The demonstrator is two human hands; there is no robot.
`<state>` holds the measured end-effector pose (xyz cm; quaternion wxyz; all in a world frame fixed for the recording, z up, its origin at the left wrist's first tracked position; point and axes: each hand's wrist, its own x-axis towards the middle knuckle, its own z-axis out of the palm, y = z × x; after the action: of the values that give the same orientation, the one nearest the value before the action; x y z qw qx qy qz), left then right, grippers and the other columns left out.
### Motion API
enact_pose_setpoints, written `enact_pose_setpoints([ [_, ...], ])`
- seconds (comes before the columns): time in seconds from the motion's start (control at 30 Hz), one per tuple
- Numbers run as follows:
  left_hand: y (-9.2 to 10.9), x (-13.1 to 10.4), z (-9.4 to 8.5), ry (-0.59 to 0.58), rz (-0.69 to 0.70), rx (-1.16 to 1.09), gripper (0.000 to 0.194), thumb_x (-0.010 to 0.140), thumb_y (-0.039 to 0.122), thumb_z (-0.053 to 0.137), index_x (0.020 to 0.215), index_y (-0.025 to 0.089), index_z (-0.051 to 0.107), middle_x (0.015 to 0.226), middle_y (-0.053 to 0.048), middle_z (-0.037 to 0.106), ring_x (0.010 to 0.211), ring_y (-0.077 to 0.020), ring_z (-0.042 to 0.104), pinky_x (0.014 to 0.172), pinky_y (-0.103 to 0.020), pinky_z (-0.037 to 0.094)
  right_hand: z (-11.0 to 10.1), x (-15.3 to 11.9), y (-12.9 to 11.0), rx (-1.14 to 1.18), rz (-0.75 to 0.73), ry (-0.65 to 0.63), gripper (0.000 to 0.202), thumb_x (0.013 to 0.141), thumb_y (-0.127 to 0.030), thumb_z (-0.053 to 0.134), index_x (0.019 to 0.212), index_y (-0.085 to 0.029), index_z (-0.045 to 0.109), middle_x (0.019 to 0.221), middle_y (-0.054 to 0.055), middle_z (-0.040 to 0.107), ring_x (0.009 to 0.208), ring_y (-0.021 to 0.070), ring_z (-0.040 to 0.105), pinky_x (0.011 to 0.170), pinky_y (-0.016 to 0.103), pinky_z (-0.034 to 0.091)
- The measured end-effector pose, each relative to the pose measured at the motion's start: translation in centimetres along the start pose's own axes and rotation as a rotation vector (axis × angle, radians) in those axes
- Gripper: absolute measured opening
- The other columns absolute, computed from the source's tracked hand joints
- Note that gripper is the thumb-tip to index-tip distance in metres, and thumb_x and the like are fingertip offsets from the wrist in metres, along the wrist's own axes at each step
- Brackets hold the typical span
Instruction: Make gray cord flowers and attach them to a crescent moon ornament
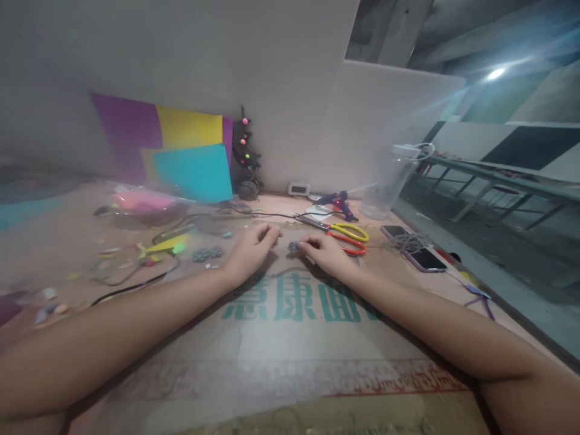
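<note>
My right hand (322, 254) pinches a small grey-green piece (293, 246) between thumb and fingertips, just above the printed sheet (290, 344). To its left, my left hand (257, 244) is closed, thumb against fingers; whatever it may hold is too small to make out. Several similar grey-green pieces (207, 254) lie on the table left of my left hand. Scissors (347, 237) with one yellow and one red-orange handle rest just behind my right hand.
A glue gun (338, 202), a small white device (299, 189) and a clear container (385, 187) stand behind. Phones (423, 258) with tangled cord lie right. Coloured sheets (193, 172), a small decorated tree (247, 157) and a pink bag (145, 201) are at left.
</note>
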<state>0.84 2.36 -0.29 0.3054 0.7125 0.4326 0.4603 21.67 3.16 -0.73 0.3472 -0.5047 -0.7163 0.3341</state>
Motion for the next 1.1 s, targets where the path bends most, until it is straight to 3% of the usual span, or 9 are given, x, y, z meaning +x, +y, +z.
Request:
enact_pose_setpoints([
  [0.13, 0.8, -0.2, -0.3, 0.033, 0.028, 0.047, 0.035, 0.094, 0.047, 0.045, 0.082, 0.018, 0.06, 0.067, 0.002, 0.051, 0.067, -0.016, 0.05, 0.066, -0.026, 0.039, 0.1, 0.2, 0.1, -0.104, -0.042, 0.012, 0.027, 0.085, -0.039, 0.062, 0.077, -0.015, 0.071, 0.071, 0.003, 0.069, 0.066, 0.0159, 0.057, 0.062, 0.027, 0.039],
  [0.3, 0.9, -0.1, -0.3, 0.038, 0.037, 0.1, 0.04, 0.093, 0.051, 0.042, 0.067, 0.021, 0.046, 0.063, 0.003, 0.044, 0.066, -0.0164, 0.046, 0.065, -0.027, 0.037, -0.3, 0.5, 0.4, -0.148, -0.1, 0.077, 0.035, 0.096, -0.039, 0.043, 0.078, -0.016, 0.064, 0.071, 0.003, 0.065, 0.067, 0.0164, 0.057, 0.066, 0.027, 0.04],
  [0.43, 0.2, 0.1, -0.1, 0.005, 0.034, 0.127, 0.04, 0.094, 0.05, 0.04, 0.067, 0.021, 0.046, 0.063, 0.002, 0.047, 0.068, -0.0171, 0.05, 0.068, -0.028, 0.041, -0.3, 0.5, 0.8, -0.175, -0.127, 0.057, 0.031, 0.093, -0.037, 0.05, 0.071, -0.018, 0.061, 0.065, 0.001, 0.062, 0.066, 0.0167, 0.056, 0.067, 0.028, 0.04],
  [0.57, -1.0, 0.5, 0.4, -0.054, 0.055, 0.131, 0.029, 0.092, 0.043, 0.05, 0.099, 0.017, 0.061, 0.092, -0.006, 0.068, 0.084, -0.0194, 0.063, 0.079, -0.031, 0.049, -0.2, 0.3, 0.8, -0.168, -0.135, 0.022, 0.035, 0.094, -0.041, 0.048, 0.07, -0.018, 0.06, 0.059, 0.0, 0.059, 0.061, 0.0163, 0.054, 0.064, 0.028, 0.039],
  [0.67, -1.7, 0.5, 0.8, -0.142, 0.091, 0.143, 0.044, 0.089, 0.038, 0.06, 0.126, 0.014, 0.057, 0.113, -0.013, 0.071, 0.098, -0.0213, 0.068, 0.086, -0.032, 0.052, -0.2, 0.2, 0.7, -0.155, -0.136, -0.005, 0.036, 0.094, -0.044, 0.048, 0.074, -0.018, 0.06, 0.062, 0.0, 0.06, 0.06, 0.0154, 0.052, 0.061, 0.027, 0.038],
  [0.77, -1.6, 0.4, 0.9, -0.223, 0.149, 0.201, 0.059, 0.083, 0.035, 0.069, 0.137, 0.017, 0.053, 0.123, -0.014, 0.07, 0.11, -0.0251, 0.067, 0.096, -0.037, 0.05, -0.3, 0.2, 0.4, -0.144, -0.138, -0.039, 0.037, 0.094, -0.046, 0.048, 0.076, -0.018, 0.062, 0.065, 0.0, 0.061, 0.059, 0.0145, 0.052, 0.061, 0.027, 0.039],
  [0.83, -1.1, 0.3, 0.9, -0.24, 0.189, 0.259, 0.058, 0.081, 0.033, 0.071, 0.135, 0.018, 0.057, 0.125, -0.014, 0.069, 0.115, -0.0283, 0.064, 0.102, -0.042, 0.046, -0.2, 0.2, 0.3, -0.137, -0.136, -0.056, 0.038, 0.095, -0.047, 0.048, 0.077, -0.017, 0.062, 0.063, 0.0, 0.059, 0.058, 0.0142, 0.051, 0.06, 0.027, 0.039],
  [1.0, 0.2, -0.1, 0.8, -0.238, 0.25, 0.379, 0.025, 0.088, 0.029, 0.063, 0.108, 0.02, 0.074, 0.106, -0.01, 0.076, 0.107, -0.0297, 0.065, 0.102, -0.044, 0.043, -0.1, 0.2, 0.2, -0.124, -0.13, -0.076, 0.039, 0.094, -0.048, 0.047, 0.076, -0.017, 0.062, 0.062, 0.0, 0.059, 0.057, 0.0141, 0.052, 0.056, 0.026, 0.038],
  [1.1, 0.1, -0.1, 0.9, -0.213, 0.244, 0.421, 0.022, 0.089, 0.025, 0.059, 0.102, 0.018, 0.075, 0.101, -0.01, 0.077, 0.103, -0.0297, 0.067, 0.099, -0.044, 0.044, -0.1, 0.3, 0.5, -0.123, -0.126, -0.073, 0.039, 0.095, -0.048, 0.046, 0.075, -0.018, 0.061, 0.062, -0.001, 0.059, 0.054, 0.014, 0.053, 0.053, 0.025, 0.038],
])
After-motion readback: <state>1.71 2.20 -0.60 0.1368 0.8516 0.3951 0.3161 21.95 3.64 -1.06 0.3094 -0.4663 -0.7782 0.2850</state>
